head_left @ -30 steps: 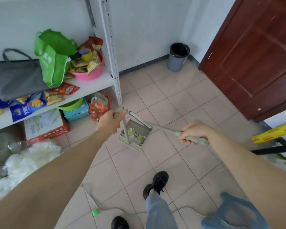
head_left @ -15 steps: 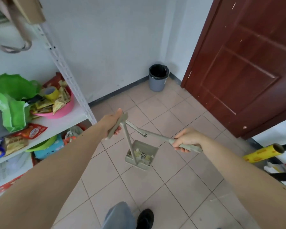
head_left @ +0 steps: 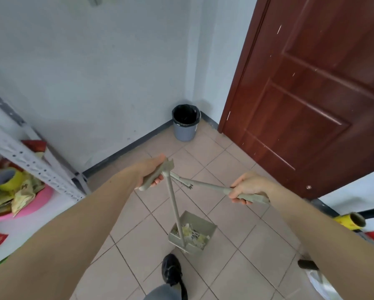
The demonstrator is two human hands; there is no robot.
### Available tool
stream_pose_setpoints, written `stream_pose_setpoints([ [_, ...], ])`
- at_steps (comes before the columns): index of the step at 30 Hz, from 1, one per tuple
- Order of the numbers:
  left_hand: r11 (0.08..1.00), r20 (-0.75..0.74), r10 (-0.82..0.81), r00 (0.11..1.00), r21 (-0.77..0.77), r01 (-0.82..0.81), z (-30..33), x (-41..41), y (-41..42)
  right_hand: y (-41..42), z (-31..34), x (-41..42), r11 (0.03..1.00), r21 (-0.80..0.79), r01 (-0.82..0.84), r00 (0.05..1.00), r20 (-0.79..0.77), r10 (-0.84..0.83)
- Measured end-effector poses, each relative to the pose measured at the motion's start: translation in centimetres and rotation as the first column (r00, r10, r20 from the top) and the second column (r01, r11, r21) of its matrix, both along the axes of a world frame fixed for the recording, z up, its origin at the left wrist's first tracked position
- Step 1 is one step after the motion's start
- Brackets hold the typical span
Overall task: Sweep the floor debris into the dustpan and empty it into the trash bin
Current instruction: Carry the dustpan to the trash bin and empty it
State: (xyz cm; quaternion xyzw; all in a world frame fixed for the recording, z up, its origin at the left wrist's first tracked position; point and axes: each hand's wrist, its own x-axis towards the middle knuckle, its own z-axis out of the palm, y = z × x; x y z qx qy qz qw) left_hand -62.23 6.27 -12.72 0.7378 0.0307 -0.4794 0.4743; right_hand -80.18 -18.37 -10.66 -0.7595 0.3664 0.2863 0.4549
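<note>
Two bare hands are out in front of the person, each closed around a grey-green handle. The left hand (head_left: 151,172) has its fingers (head_left: 158,181) wrapped around the grip at the top of the dustpan's long pole, and the dustpan (head_left: 193,231) hangs from that pole above the tiled floor (head_left: 235,256), just ahead of a black shoe (head_left: 171,270). Scraps of yellowish and white debris (head_left: 192,234) lie in the pan's box, against its comb-toothed edge. The right hand (head_left: 247,187) grips the handle of the small broom (head_left: 205,185), which points leftward and a little upward so that its short bristled head sits close beside the top of the pole, near the left hand; whether they touch cannot be told.

Farther ahead, the trash bin (head_left: 185,123), grey with a black liner, stands in the corner of the white wall beside a dark red-brown door (head_left: 311,94). It is well apart from the dustpan. At the left edge a white metal shelf (head_left: 28,161) carries a pink basin (head_left: 36,200) of snack packets and a roll of yellow tape (head_left: 7,178). A yellow roll with a cardboard core (head_left: 352,220) shows at the right edge.
</note>
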Motion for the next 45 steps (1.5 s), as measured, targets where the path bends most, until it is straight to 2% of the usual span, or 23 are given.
stream_pose_setpoints([
  [5,0.998,0.162,-0.032,0.986,0.049,0.025,2.3,5.8,-5.6,-4.7,0.8,5.2,0.997,-0.006,0.075,0.997,0.018,-0.075],
  [9,0.990,0.343,-0.075,0.937,0.136,0.029,3.7,9.4,-9.0,-8.7,1.5,8.4,0.992,-0.025,0.124,0.990,0.064,-0.123],
  [14,0.978,0.588,-0.189,0.787,0.181,0.100,5.1,14.2,-12.1,-14.6,1.7,12.6,0.985,-0.026,0.173,0.984,0.053,-0.172],
  [17,0.964,0.696,-0.226,0.682,0.258,0.057,6.2,16.7,-14.7,-18.1,1.7,14.9,0.987,-0.033,0.159,0.987,0.044,-0.157],
  [23,0.935,0.819,-0.255,0.515,0.344,-0.084,7.9,20.6,-20.4,-24.7,1.9,17.8,0.983,0.020,0.181,0.983,0.032,-0.182],
  [27,0.929,0.879,-0.261,0.400,0.340,-0.142,7.6,23.1,-23.4,-28.0,1.7,19.2,0.976,0.027,0.216,0.974,0.056,-0.217],
  [31,0.905,0.886,-0.362,0.291,0.408,-0.117,7.3,25.3,-26.8,-30.1,1.8,21.2,0.966,0.067,0.249,0.966,0.057,-0.252],
  [36,0.813,0.803,-0.575,0.156,0.583,-0.007,4.6,27.7,-30.4,-31.9,1.7,23.8,0.958,0.079,0.274,0.960,0.029,-0.277],
  [40,0.627,0.636,-0.768,-0.073,0.770,0.115,0.5,28.0,-32.0,-32.8,1.2,26.2,0.956,0.073,0.285,0.958,0.003,-0.286],
  [45,0.426,0.468,-0.854,-0.227,0.880,0.211,-2.9,27.2,-32.7,-33.3,-0.1,28.1,0.953,0.074,0.295,0.955,0.000,-0.296],
])
